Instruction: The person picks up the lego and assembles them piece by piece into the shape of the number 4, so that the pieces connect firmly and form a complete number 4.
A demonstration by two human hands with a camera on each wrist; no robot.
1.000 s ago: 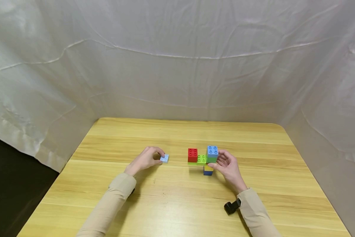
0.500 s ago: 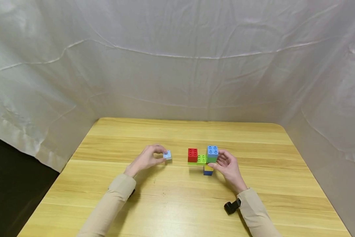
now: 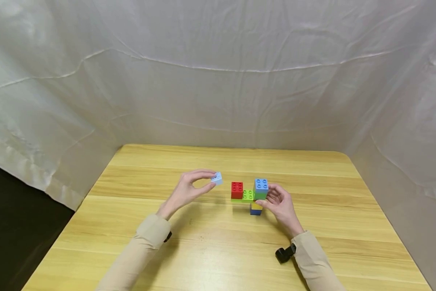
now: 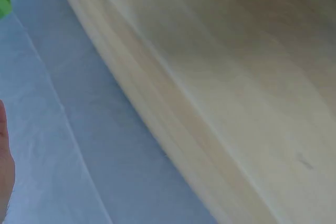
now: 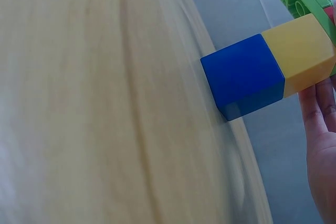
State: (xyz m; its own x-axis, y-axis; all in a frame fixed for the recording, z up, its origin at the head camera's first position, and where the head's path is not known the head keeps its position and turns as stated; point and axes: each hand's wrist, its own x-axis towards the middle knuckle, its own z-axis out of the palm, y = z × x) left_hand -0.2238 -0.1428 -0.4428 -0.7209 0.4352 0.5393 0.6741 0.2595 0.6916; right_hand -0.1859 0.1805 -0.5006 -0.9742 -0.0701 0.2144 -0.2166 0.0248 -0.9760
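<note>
My left hand (image 3: 192,186) pinches a light blue toy brick (image 3: 216,178) between thumb and fingers, raised over the table and left of the red brick (image 3: 237,190). In the left wrist view only a sliver of this hand (image 4: 5,163) shows at the left edge. My right hand (image 3: 281,206) grips a tower of toy bricks at its green brick (image 3: 260,195). A blue brick (image 3: 261,184) tops that tower. Lower down are a yellow brick (image 5: 299,51) and a dark blue brick (image 5: 244,77). A lime green plate (image 3: 247,196) juts left from the tower, carrying the red brick.
Both hands work over a wooden table (image 3: 218,242) with rounded far corners. Pale cloth (image 3: 225,101) hangs behind it and at the sides. A black wrist device (image 3: 285,254) sits by the right sleeve, close above the tabletop.
My left hand has lifted the light blue brick off the table and carried it right and away from me, toward the red brick. The right hand and its tower have stayed in place.
</note>
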